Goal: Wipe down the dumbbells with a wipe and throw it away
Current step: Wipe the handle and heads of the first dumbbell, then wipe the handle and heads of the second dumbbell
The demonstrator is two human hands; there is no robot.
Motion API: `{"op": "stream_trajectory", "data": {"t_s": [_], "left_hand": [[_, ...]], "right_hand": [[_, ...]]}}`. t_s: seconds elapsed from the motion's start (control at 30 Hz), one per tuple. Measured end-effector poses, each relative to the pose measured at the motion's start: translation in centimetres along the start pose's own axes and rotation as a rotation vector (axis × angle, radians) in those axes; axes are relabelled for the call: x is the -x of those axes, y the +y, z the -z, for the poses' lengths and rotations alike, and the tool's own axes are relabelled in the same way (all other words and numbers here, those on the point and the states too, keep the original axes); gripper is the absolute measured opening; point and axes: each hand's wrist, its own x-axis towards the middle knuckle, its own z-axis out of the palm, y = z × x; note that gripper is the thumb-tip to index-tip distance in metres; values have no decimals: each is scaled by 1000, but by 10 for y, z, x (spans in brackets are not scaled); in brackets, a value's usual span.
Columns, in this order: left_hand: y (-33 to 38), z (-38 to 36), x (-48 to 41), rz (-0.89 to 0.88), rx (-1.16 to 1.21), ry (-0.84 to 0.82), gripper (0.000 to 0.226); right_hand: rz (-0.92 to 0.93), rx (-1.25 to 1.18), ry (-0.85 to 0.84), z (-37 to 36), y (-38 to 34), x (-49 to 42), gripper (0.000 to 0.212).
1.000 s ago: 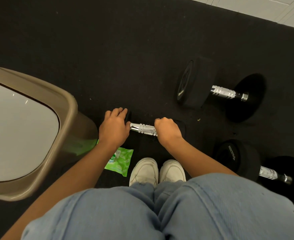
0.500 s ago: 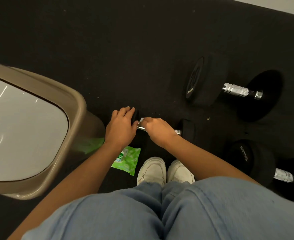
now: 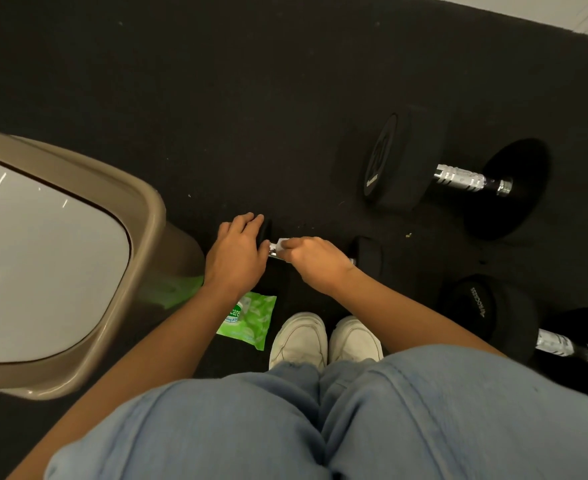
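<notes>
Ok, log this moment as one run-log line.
step: cleaning small dumbbell handle | right hand: grips wipe on handle | left hand: holds left end | trash bin: wipe not yet in

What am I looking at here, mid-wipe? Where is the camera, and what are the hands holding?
There is no machine: a person works with bare hands. The one picture comes from a camera worn on the head, looking down past the jeans and white shoes. Three dumbbells lie on the black mat. The left hand holds one end of the small dumbbell nearest the shoes; the right hand grips a white wipe round its handle. To the right lie the far dumbbell and the near dumbbell, both bigger, untouched. A green wipe pack lies by the left forearm, and a tan bin stands at the left.
</notes>
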Motion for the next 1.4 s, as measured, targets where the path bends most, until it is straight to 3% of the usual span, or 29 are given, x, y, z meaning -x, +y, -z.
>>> {"op": "stream_trajectory", "data": {"t_s": [0.27,0.47,0.57,0.7,0.93,1.13,1.4], "left_hand": [[14,-1,7,-87,-5,77,46],[59,3,8,-163,150,48,43],[86,2,8,-199,267,-2,43],[132,2,7,-220,415,-104,42],[219,-7,18,-188,704,-357,38],[267,-29,26,-116,901,-460,33],[306,-62,24,-259,720,-551,29]], "right_hand": [[-141,-161,25,5,22,25,47],[-332,-513,290,16,48,62,37],[-402,-697,446,21,61,84,34],[-424,-910,529,26,83,120,44],[-453,-1042,707,23,130,186,48],[-451,-1097,713,8,155,225,49],[-449,-1037,545,-6,195,281,51]]}}
